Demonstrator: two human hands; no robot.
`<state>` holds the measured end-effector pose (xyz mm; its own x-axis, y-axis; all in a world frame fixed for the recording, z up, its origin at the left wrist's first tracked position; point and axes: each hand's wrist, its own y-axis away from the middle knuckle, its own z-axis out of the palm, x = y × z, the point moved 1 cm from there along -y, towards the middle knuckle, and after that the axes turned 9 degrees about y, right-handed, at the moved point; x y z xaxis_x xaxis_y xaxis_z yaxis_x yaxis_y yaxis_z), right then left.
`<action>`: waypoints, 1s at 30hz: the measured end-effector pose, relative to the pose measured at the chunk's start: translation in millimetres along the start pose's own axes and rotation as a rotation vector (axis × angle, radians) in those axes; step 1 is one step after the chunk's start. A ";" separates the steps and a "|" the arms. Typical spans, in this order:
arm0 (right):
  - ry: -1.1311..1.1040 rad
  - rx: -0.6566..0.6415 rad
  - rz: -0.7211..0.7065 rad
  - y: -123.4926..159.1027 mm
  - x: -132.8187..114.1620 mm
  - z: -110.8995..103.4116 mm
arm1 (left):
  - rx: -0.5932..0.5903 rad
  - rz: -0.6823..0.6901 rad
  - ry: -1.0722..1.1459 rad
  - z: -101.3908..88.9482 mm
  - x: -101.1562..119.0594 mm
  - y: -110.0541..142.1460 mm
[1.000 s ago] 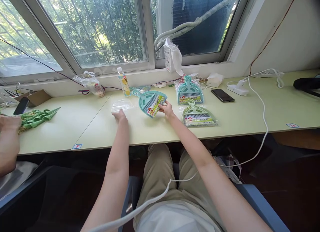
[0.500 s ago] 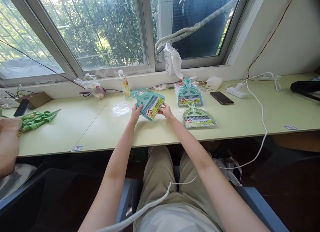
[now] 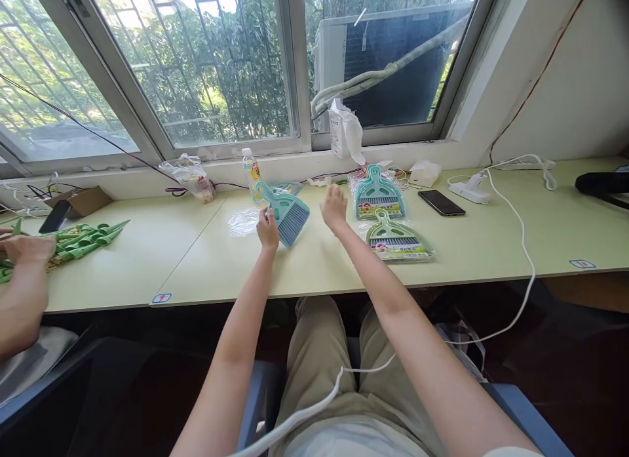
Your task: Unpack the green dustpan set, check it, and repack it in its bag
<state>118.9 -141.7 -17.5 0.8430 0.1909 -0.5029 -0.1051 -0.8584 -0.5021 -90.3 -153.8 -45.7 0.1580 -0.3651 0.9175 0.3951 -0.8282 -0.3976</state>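
Note:
My left hand [image 3: 268, 230] is closed around the side of a teal dustpan [image 3: 278, 200] with a grey-bristled brush [image 3: 293, 222] nested in it, tilted above the table. No label shows on its front. To the right, apart from it, my right hand [image 3: 335, 209] is raised with curled fingers; whatever they hold, if anything, is hidden. Close by on that side lie a teal dustpan-and-brush set [image 3: 377, 189] and a green dustpan-and-brush set [image 3: 388, 229], both with printed labels and in clear plastic.
Clear plastic wrap [image 3: 243, 222] and a drink bottle [image 3: 252, 175] are left of the dustpan. A phone [image 3: 441, 202] and a white power strip [image 3: 470, 189] lie right. Another person's hand [image 3: 30, 248] touches green woven leaves [image 3: 91, 240]. A white cable [image 3: 521, 240] hangs over the table edge.
My right hand has left the dustpan and moved up and right. The colourful label no longer shows on the dustpan's front, and the bristles are exposed. My left hand keeps its hold.

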 end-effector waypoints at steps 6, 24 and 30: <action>0.108 -0.100 -0.192 15.4 -78.7 21.3 | -0.060 0.174 0.014 1.5 7.6 12.2; -0.165 -0.416 -0.148 -44.4 -9.0 -54.8 | 0.071 -0.185 -0.284 -31.9 -3.4 -30.8; 0.465 -0.438 -0.071 -39.8 8.8 -35.3 | -0.106 -0.078 -0.459 -34.9 0.4 -23.1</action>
<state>149.2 -122.7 22.9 0.9910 0.1126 -0.0717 0.1018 -0.9849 -0.1399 -131.0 -149.7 -36.7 0.5244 -0.0946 0.8462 0.3307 -0.8932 -0.3047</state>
